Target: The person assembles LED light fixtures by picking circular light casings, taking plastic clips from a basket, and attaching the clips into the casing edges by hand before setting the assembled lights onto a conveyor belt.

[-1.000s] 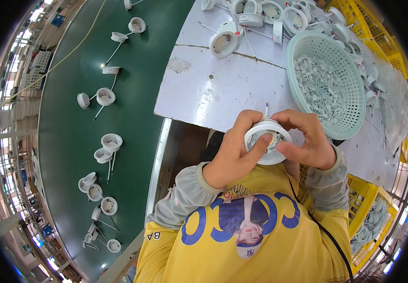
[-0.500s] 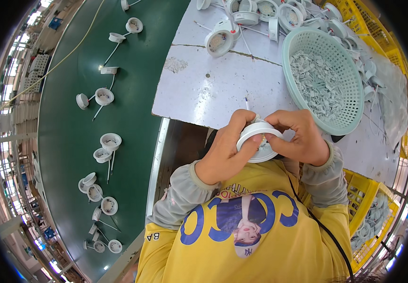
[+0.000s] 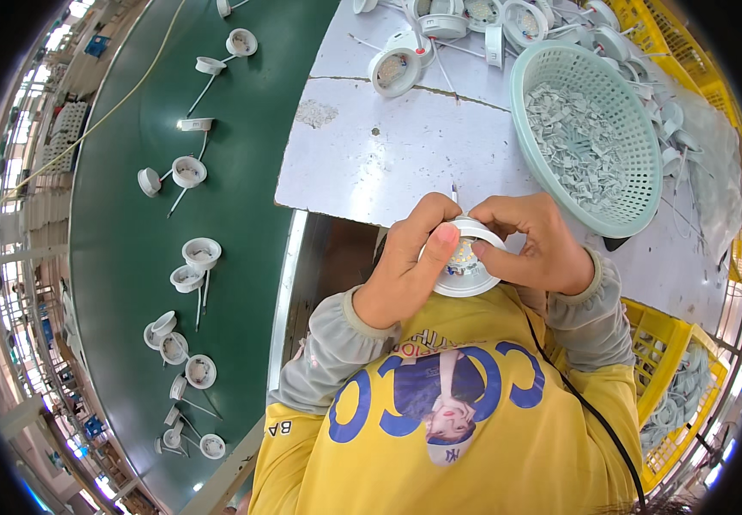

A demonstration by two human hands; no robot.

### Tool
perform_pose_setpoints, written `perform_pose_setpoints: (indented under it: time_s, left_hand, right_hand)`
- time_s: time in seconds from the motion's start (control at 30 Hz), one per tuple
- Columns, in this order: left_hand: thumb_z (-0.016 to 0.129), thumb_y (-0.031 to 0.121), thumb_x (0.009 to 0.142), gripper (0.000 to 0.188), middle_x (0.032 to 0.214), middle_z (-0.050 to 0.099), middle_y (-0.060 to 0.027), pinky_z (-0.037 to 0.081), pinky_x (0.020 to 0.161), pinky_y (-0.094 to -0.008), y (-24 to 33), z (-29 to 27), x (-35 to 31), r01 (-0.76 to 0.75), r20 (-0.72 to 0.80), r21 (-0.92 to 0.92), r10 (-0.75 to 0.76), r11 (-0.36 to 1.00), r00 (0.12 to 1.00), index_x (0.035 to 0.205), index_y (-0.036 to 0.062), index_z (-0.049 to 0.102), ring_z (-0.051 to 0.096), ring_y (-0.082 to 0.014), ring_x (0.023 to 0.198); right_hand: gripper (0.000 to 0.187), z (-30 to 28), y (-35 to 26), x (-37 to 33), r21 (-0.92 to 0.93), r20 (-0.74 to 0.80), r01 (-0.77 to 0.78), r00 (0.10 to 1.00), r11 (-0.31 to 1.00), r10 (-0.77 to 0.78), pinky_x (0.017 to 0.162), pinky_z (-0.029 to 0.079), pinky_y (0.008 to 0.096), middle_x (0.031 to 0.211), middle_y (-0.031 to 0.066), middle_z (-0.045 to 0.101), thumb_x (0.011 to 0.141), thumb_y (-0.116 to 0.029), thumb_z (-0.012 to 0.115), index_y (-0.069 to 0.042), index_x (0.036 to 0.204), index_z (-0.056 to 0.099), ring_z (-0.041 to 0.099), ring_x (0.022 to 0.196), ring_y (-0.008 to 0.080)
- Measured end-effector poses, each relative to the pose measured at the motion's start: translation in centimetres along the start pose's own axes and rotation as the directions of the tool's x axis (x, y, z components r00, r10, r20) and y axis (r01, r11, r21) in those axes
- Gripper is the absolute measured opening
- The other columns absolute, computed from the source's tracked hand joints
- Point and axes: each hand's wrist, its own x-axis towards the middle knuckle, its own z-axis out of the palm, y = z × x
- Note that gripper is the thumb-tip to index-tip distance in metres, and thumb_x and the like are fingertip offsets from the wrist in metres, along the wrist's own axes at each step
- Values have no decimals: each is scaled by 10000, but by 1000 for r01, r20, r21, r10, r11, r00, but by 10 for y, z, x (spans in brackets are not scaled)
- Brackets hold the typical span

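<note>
My left hand (image 3: 407,264) and right hand (image 3: 544,245) gripped a round white lamp housing (image 3: 467,281) before my yellow shirt (image 3: 525,468). White table (image 3: 388,176) sat beyond, pale green basket (image 3: 633,112) of small pieces (image 3: 579,142) to the right, other housings (image 3: 525,24) heaped farther.

A round white lamp housing (image 3: 464,273), yellow-dotted inside, sits tilted between left hand (image 3: 407,262) and right hand (image 3: 544,245).

We record large blue capitals (image 3: 497,390) on the yellow shirt (image 3: 542,455), flanking its printed figure (image 3: 450,390), with smaller reddish lettering (image 3: 427,343) just above that figure. We also note dark capitals (image 3: 281,427) on the sleeve left of the figure and a dark emblem (image 3: 452,455) on the figure's cap.
</note>
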Motion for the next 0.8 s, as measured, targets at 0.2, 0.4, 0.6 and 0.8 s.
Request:
perform_pose_setpoints:
  time_s: [0.2,0.4,0.6,0.8]
  left_hand:
    - [408,264,934,260,729,476,-42,366,603,-237,-5,2,-2,-30,-16,-51,30,998,999,894,13,468,413,-91,666]
    - [437,235,918,246,731,466,-45,366,610,-239,-5,1,-2,-46,-18,-76,45,996,999,856,0,473,410,-93,672]
    - [455,230,903,231,709,464,-48,365,595,-243,-5,2,-4,-45,-39,-42,44,998,998,863,3,469,410,-95,653]
    - [463,248,897,244,694,464,-52,359,582,-243,-6,2,-7,-54,-73,-7,53,999,996,872,5,468,401,-94,638]
  right_hand:
    - [123,3,0,-1,2,-2,10,1000,1000,-10,446,399,213,578,57,545,711,-70,632,21,770,573,493,484,77]
    - [122,3,-1,-1,-60,15,12,1000,998,-11,430,389,203,553,44,539,702,-72,644,16,764,584,482,453,68]
    - [120,5,-1,-1,-35,14,-25,1000,999,25,424,385,204,534,43,534,701,-72,647,15,764,592,486,443,73]
    - [116,7,1,0,-51,8,8,1000,999,-8,423,383,204,531,40,536,703,-74,652,13,738,584,478,447,63]
